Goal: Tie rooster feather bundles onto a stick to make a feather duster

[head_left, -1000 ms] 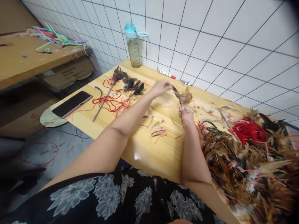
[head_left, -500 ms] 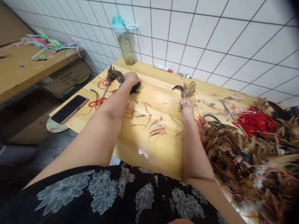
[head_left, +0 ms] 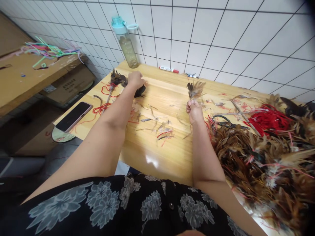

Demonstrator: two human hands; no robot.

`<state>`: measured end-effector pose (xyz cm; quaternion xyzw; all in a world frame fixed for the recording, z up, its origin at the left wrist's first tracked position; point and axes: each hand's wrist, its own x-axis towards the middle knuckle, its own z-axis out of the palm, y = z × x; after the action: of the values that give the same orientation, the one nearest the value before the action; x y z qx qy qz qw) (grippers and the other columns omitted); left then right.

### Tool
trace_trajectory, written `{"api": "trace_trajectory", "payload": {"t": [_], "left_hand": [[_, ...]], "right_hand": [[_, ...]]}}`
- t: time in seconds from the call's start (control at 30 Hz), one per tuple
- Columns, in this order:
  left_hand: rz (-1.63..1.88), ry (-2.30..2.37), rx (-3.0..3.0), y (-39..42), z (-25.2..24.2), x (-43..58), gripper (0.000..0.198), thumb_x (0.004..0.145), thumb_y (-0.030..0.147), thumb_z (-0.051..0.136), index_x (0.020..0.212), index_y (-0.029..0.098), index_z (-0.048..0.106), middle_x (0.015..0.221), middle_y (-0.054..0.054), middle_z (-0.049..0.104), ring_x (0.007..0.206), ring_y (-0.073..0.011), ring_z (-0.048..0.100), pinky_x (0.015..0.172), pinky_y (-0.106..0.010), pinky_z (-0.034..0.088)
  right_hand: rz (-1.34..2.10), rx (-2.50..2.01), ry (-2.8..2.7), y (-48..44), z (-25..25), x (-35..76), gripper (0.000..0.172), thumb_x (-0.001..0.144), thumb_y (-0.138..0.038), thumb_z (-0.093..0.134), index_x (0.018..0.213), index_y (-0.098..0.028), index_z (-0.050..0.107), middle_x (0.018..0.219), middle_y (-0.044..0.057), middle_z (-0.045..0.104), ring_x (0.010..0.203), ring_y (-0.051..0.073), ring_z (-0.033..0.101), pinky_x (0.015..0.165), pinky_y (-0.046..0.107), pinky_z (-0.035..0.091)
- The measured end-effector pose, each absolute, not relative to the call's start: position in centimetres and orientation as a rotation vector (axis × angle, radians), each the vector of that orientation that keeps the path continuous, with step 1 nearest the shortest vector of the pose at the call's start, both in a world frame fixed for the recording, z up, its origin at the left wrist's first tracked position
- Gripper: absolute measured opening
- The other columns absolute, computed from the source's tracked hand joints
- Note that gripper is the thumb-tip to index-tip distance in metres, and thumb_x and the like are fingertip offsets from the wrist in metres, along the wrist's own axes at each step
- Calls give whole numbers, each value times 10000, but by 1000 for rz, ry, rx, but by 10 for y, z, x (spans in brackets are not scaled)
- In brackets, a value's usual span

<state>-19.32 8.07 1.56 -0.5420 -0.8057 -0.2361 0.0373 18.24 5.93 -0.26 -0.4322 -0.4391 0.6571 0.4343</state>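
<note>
Taking the scatter of loose feather scraps [head_left: 164, 129] mid-counter as the clock's centre, with the white tiled wall [head_left: 169, 29] at 12, the right hand [head_left: 194, 109] is at 2 o'clock, its fingers clenched around the base of a small bunch of brown and black feathers [head_left: 196, 90], which fans out above the fist toward the wall. The left hand [head_left: 134, 79] reaches out at 11 o'clock over a low heap of glossy black feathers [head_left: 140, 92] on the pale wooden counter [head_left: 152, 164]; its fingertips are mostly hidden, so I cannot tell whether it has grasped one. The step in hand looks like picking from this heap while the right hand holds the bunch. The next move seems to call for a light pinch on a single quill, with the bunch's base held tightly so that nothing slips. A thin stick with feathers at its end [head_left: 109, 95] lies at 10 o'clock, beside loops of red cord [head_left: 102, 108]; a tangle of bright red thread [head_left: 269, 119] is at 3, and a large brown feather pile [head_left: 258, 164] sits between 3 and 4.
</note>
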Motion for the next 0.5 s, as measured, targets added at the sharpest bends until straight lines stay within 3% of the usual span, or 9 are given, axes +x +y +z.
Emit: {"api": "trace_trajectory", "payload": {"t": [0.1, 0.17, 0.3, 0.4, 0.5], "left_hand": [[-654, -2411, -1838, 83, 10, -196, 642, 938, 770, 209, 528, 277, 239, 404, 78, 251, 683, -63, 445, 754, -364, 247], [-676, -2442, -1869, 83, 7, -193, 637, 969, 708, 238, 521, 260, 300, 422, 74, 266, 707, -64, 458, 774, -349, 262], [-718, -2717, -1610, 81, 12, -177, 443, 975, 449, 481, 597, 223, 438, 560, 13, 501, 848, -113, 543, 849, -341, 344], [-860, -2657, -1670, 75, 27, -154, 150, 881, 280, 606, 759, 205, 561, 836, -58, 710, 927, -192, 615, 880, -352, 443], [-981, -2460, -1956, 61, 46, -116, 35, 866, 237, 635, 886, 209, 643, 960, -71, 755, 906, -239, 658, 911, -388, 507]], "right_hand": [[1662, -1050, -1109, 58, -1, 183, 331, 1004, -187, 499, 690, -207, 395, 624, -68, 430, 534, 41, 404, 502, 127, 264], [1668, -1045, -1116, 58, -1, 183, 340, 996, -196, 525, 687, -208, 384, 626, -68, 433, 534, 41, 404, 506, 131, 264], [1658, -1040, -1136, 60, -2, 182, 343, 1019, -198, 486, 685, -206, 409, 653, -59, 431, 558, 51, 403, 524, 142, 281], [1622, -1002, -1142, 61, -5, 182, 327, 1014, -174, 477, 696, -210, 408, 695, -50, 428, 611, 71, 395, 553, 156, 286], [1577, -968, -1151, 63, -9, 183, 285, 994, -186, 520, 727, -219, 424, 762, -41, 463, 674, 88, 410, 605, 172, 325]]}}
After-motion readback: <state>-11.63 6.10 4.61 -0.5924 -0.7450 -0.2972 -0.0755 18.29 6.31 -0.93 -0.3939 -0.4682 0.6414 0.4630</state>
